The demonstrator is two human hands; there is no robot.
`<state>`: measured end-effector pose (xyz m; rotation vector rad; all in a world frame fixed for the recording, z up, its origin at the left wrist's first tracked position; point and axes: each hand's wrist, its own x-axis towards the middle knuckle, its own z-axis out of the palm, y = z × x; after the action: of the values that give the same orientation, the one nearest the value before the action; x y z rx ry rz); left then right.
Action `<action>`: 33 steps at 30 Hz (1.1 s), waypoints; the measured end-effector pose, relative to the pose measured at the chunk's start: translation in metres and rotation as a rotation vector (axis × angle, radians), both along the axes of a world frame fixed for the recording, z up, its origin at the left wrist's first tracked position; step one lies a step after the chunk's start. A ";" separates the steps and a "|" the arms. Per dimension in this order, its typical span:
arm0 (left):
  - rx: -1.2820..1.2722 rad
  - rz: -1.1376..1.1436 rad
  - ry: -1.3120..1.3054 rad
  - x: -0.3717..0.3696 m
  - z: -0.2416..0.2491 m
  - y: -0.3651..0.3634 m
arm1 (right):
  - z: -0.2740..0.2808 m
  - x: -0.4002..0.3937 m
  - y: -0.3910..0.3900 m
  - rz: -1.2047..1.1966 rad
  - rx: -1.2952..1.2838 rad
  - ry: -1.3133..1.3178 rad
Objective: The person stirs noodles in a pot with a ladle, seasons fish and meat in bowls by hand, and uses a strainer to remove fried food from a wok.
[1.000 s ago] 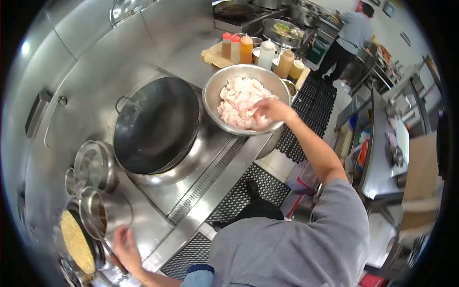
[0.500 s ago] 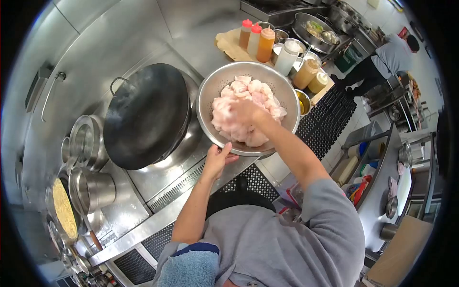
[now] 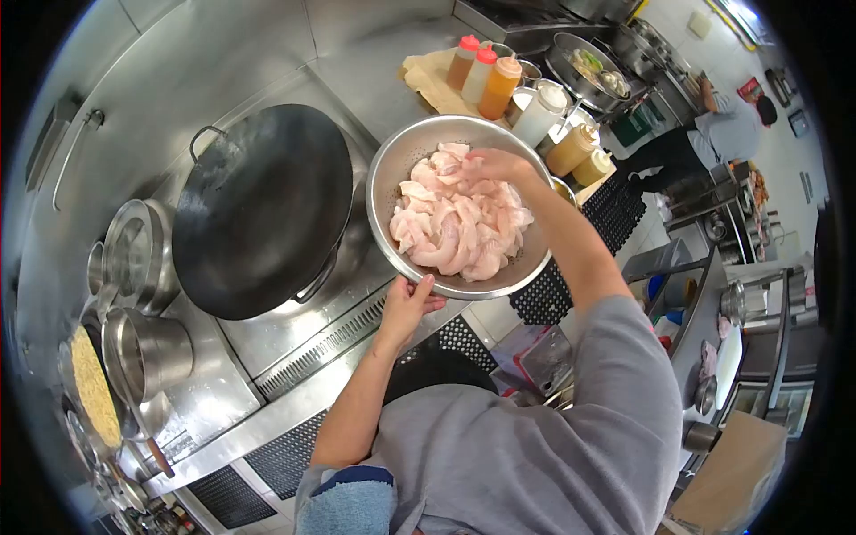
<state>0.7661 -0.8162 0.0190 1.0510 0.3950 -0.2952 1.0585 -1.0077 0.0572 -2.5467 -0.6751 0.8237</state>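
Pale raw meat pieces [image 3: 459, 227] lie heaped in a perforated steel bowl [image 3: 385, 178], which is tilted a little beside the black wok [image 3: 263, 214]. At the bowl's near rim, my left hand [image 3: 410, 308] grips the edge, thumb on top and fingers beneath. My right hand [image 3: 495, 167] is over the far right part of the meat, touching it with its fingers; the fingertips are blurred, so whether they hold a piece is unclear.
Sauce bottles [image 3: 499, 87] stand on a brown board beyond the bowl. Steel pots [image 3: 152, 357] and a tray of yellow food [image 3: 95, 383] are at the left. Another person [image 3: 727, 125] stands at the back right, near a distant counter. Shelves are at the right.
My right hand has moved from the middle of the meat toward the upper right, uncovering more pieces. My left hand still holds the rim. The view has shifted slightly.
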 end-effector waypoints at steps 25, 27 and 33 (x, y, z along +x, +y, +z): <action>-0.012 0.009 0.019 -0.001 -0.003 0.001 | -0.003 -0.026 -0.012 0.075 0.295 -0.005; -0.020 0.004 0.017 0.000 -0.003 0.002 | -0.026 -0.005 -0.046 0.050 -0.158 -0.287; -0.001 -0.012 0.006 0.002 0.000 0.000 | -0.003 -0.096 -0.027 -0.609 0.283 0.634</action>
<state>0.7684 -0.8166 0.0194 1.0521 0.3944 -0.3093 0.9626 -1.0350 0.0546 -1.8920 0.1710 1.1138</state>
